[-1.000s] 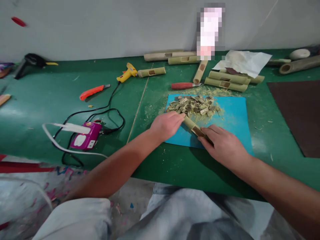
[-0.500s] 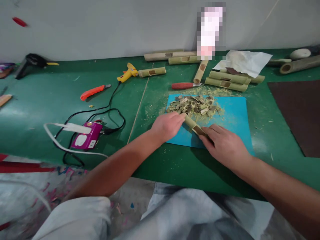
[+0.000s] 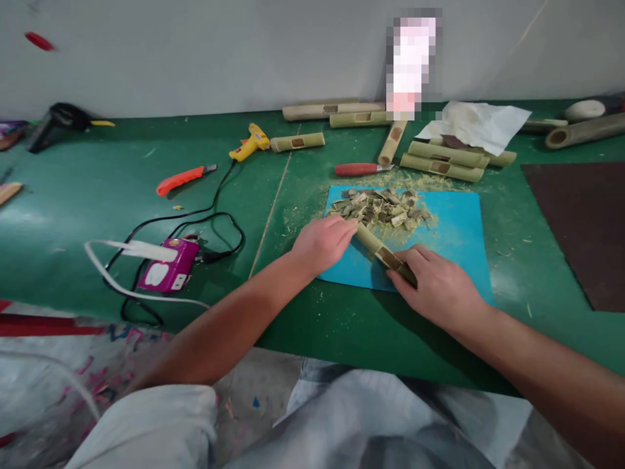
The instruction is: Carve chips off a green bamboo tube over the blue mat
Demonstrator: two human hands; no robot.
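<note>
A short bamboo tube (image 3: 372, 242) with a rectangular slot cut in it lies slanted above the blue mat (image 3: 463, 241). My right hand (image 3: 437, 277) is closed around its near end, thumb below and fingers on top. At the far end, the curled fingertips of my left hand (image 3: 325, 242) pinch the tube's tip; part of that grip is hidden. Just beyond the tube, a heap of bamboo chips (image 3: 383, 207) and pale shavings covers the back of the mat. A red-handled knife (image 3: 359, 169) lies behind the heap.
Several slotted bamboo pieces (image 3: 442, 167) lie along the back, some under crumpled white paper (image 3: 481, 124). Leftward are a yellow glue gun (image 3: 251, 143), an orange utility knife (image 3: 183, 180) and a purple power strip (image 3: 173, 264) with cables. A dark brown sheet (image 3: 581, 228) sits at right.
My right hand has shifted its grip slightly toward the near end, showing more of the slot. My left hand has moved a little to the left.
</note>
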